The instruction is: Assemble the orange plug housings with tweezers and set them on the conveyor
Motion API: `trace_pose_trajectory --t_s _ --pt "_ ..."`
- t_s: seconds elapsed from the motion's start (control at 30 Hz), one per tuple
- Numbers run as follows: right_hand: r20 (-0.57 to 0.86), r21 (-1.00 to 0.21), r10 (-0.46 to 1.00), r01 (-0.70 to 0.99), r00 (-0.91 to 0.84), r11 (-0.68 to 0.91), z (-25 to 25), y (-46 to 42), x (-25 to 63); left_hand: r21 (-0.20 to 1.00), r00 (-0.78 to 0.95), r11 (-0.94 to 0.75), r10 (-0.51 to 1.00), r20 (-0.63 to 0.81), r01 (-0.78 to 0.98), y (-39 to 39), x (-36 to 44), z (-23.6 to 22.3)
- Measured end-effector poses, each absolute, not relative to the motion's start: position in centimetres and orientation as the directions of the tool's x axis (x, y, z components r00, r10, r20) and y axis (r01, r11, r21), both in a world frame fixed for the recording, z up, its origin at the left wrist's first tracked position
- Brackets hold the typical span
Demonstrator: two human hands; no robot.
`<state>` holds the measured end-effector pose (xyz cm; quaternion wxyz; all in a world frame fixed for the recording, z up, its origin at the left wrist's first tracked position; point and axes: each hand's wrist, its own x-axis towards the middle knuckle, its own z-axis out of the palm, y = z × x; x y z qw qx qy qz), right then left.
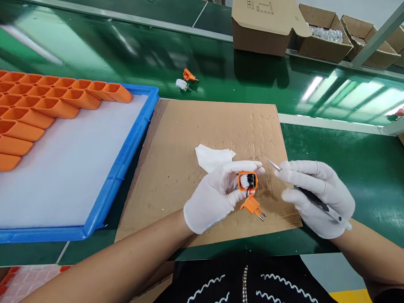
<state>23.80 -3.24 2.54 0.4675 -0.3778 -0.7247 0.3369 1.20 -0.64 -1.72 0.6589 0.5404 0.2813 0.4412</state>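
Note:
In a white glove, my left hand (216,195) is closed around a small orange plastic housing (240,181), its open end facing up. White and black parts show inside the housing. An orange two-pin plug (252,205) hangs just below, joined to the housing by red and black wires. My right hand (317,195), gloved too, grips a pair of tweezers (318,203) with a dark handle and a thin metal point. That point is aimed left, a short way from the housing and not touching it. Under both hands lies a brown cardboard sheet (189,126).
A white paper scrap (213,157) lies behind my left hand. On the left, a blue-rimmed tray (121,162) holds rows of orange housings (57,107). Farther back are a small orange piece (189,75) and a white part (182,84). Cardboard boxes (261,40) stand at the back right.

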Motion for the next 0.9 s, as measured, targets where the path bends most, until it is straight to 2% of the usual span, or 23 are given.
trace_pose_trajectory --t_s 0.07,0.17,0.23,0.33,0.6,0.9 --pt "0.445 -0.821 0.841 0.236 -0.308 0.521 2.9 -3.3 23.3 0.968 0.445 -0.03 0.884 0.143 -0.251 -0.6 1.2 -1.7" --pt "0.483 -0.839 0.848 0.159 -0.219 0.52 2.9 -3.7 22.4 0.968 0.444 -0.06 0.881 0.165 -0.242 -0.7 1.2 -1.9" --pt "0.47 -0.871 0.868 0.078 -0.159 0.486 2.7 -3.9 21.9 0.967 0.444 -0.064 0.88 0.171 -0.246 -0.8 1.3 -2.0" --pt "0.408 -0.909 0.894 0.013 -0.184 0.417 2.4 -4.1 21.4 0.97 0.429 -0.101 0.883 0.19 -0.221 -0.9 1.4 -2.2" --pt "0.306 -0.946 0.941 0.061 -0.145 0.317 2.7 -4.3 20.8 0.969 0.405 -0.205 0.881 0.245 -0.141 -1.2 1.2 -2.2" --pt "0.4 -0.87 0.89 0.214 -0.216 0.443 2.8 -4.6 21.2 0.937 0.348 -0.349 0.88 0.322 0.016 -1.3 1.6 -2.4"
